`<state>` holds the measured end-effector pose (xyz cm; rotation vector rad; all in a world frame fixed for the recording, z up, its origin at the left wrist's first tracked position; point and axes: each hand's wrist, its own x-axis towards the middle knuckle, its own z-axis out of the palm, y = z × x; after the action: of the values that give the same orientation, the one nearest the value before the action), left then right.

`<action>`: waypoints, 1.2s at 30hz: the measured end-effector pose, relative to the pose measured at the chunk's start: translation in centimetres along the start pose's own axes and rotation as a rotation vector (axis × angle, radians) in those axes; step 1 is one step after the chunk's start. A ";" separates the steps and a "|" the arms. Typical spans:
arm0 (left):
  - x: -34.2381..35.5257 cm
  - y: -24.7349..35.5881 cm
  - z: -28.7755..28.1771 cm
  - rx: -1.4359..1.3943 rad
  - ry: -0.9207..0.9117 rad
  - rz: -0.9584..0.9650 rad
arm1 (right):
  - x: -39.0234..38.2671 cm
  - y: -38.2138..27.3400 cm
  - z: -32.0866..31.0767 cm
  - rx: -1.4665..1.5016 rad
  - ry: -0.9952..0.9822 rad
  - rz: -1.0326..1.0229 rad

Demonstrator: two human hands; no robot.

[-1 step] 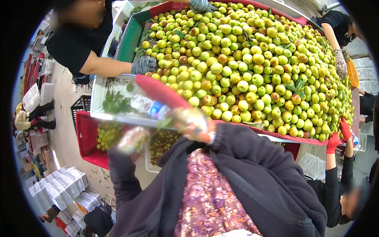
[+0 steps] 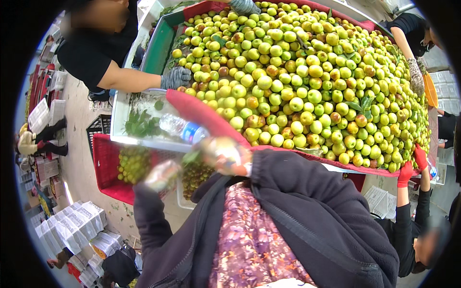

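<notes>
A large heap of green and brownish jujubes (image 2: 297, 91) lies on the table, hemmed by a red padded cloth edge (image 2: 206, 115). Over the table's near edge is my right hand (image 2: 224, 156) in a patterned glove, smeared by motion, close to the end of that red edge. A blurred green leaf (image 2: 193, 156) shows beside its fingers; whether the hand holds it I cannot make out. Lower and to the left, my left hand (image 2: 163, 175), gloved and blurred too, is over a red-lined crate (image 2: 108, 175) of jujubes. Neither hand's fingers can be read.
A clear plastic bottle (image 2: 182, 128) and loose leaves (image 2: 140, 124) lie in the white tray section (image 2: 139, 142). Across it, a co-worker's grey-gloved hand (image 2: 175, 78) touches the heap. Red-gloved hands (image 2: 406, 174) of another person are at the right edge. White crates (image 2: 72, 228) stand on the floor.
My right hand has shifted a little left and toward me. My left hand has moved only slightly, and the heap looks the same.
</notes>
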<state>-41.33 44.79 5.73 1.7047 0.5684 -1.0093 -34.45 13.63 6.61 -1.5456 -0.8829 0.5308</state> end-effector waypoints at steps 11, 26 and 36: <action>8.1 12.7 -1.3 0.806 0.437 1.056 | 3.2 3.1 -8.3 -0.291 0.359 0.165; 25.9 33.1 7.3 0.462 0.375 0.608 | -1.2 5.4 -15.8 0.422 0.788 0.293; 32.0 32.8 -0.9 0.776 0.855 0.986 | -0.5 2.7 -16.1 1.150 0.684 0.392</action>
<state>1.28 30.81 -3.57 2.6666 -0.2601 0.3243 -21.92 3.22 6.79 -0.6945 0.2872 0.5711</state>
